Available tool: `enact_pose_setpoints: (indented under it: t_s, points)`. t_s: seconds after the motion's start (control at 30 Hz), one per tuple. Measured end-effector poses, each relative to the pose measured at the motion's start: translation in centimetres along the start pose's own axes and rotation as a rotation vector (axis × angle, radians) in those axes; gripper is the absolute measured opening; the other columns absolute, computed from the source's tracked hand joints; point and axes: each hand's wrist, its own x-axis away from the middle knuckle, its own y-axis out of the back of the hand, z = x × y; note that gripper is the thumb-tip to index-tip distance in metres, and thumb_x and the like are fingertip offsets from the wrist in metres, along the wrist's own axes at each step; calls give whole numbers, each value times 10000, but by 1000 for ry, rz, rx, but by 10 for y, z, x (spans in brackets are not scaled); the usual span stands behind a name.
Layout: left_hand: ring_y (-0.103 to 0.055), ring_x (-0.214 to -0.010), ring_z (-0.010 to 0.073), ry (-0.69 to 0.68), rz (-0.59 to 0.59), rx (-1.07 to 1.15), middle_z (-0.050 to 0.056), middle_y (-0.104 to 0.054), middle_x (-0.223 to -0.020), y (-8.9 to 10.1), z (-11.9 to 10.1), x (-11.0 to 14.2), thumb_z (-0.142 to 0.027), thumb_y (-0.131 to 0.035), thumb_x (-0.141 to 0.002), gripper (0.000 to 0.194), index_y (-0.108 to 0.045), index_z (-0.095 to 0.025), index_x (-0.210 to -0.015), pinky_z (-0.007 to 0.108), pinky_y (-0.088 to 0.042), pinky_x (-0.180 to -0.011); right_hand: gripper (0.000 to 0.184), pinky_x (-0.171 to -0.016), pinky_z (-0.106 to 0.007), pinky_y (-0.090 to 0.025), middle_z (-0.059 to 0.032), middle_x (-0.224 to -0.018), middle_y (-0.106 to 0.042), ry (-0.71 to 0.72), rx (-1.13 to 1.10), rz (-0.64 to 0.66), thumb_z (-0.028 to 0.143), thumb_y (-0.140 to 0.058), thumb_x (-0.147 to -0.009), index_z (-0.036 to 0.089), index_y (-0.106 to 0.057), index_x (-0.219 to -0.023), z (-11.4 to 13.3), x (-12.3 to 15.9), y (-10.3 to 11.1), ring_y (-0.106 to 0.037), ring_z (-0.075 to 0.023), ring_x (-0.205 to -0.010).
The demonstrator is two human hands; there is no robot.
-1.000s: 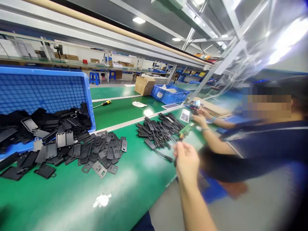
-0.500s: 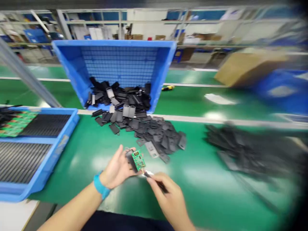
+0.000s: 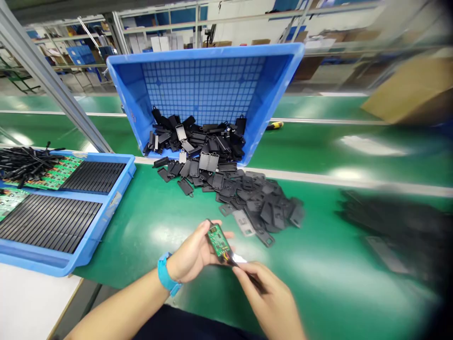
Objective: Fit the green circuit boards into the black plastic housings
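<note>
In my left hand (image 3: 189, 255), which wears a blue wristband (image 3: 166, 274), lies a small black plastic case whose edge shows around a green circuit board (image 3: 218, 240). The board sits in the case, component side up, with a small display at its far end. Coloured wires at the near end join a black cable (image 3: 254, 282). My right hand (image 3: 267, 295) pinches that cable close to the board. Something small and white shows beside the right fingertips; I cannot make out what it is.
A tipped blue crate (image 3: 205, 53) spills black case parts (image 3: 262, 198) onto the green bench (image 3: 141, 245). At left, a blue tray (image 3: 85, 245) holds black strips, circuit boards and cables. A blurred dark pile (image 3: 396, 226) lies at right. A yellow-and-black tool (image 3: 275, 125) lies behind.
The circuit board, earlier tilted partly beside the case, now lies down inside it. Both hands appear further right as the view has turned left. Each keeps its hold.
</note>
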Motion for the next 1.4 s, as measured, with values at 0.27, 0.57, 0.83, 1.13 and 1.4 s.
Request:
enact_pose_setpoints:
  t_s: [0.27, 0.57, 0.83, 1.13, 1.4]
  points:
    - [-597, -925, 230, -28, -52, -189, 138, -556, -1124, 0, 4, 0, -239, -558, -785, 372, -385, -192, -1111, 411, -435, -806, 106, -558, -187, -451, -7, -708, -626, -53, -16, 37, 274, -539, -808, 214, -616, -768, 4, 2, -4, -594, -129, -612]
    - [-607, -923, 238, -199, -186, -319, 150, -594, -1074, 1, 19, -8, -284, -533, -801, 334, -414, -147, -1081, 413, -461, -815, 189, -584, -228, -447, -14, -671, -620, -363, -200, 131, 366, -531, -790, 192, -600, -811, 4, 3, -18, -584, -149, -608]
    - [-595, -962, 221, -334, -217, -387, 140, -605, -1064, 0, 29, -11, -300, -494, -826, 309, -415, -156, -1089, 392, -447, -856, 314, -369, -186, -245, 62, -436, -410, -634, -579, 54, 468, -546, -752, 158, -568, -710, 10, -5, -29, -308, -63, -374]
    - [-601, -947, 239, -323, -170, -341, 141, -613, -1052, -6, 27, -9, -313, -518, -809, 336, -425, -158, -1092, 421, -434, -858, 350, -442, -217, -274, 38, -491, -389, -447, -354, 141, 407, -483, -783, 174, -477, -522, 13, -11, -16, -325, -90, -449]
    - [-594, -949, 209, -396, -205, -497, 118, -628, -1034, -5, 28, -4, -285, -524, -801, 258, -483, -160, -1023, 367, -425, -874, 347, -366, -194, -284, 63, -446, -384, -361, -236, 111, 351, -386, -851, 180, -441, -555, 7, -14, -34, -288, -67, -353]
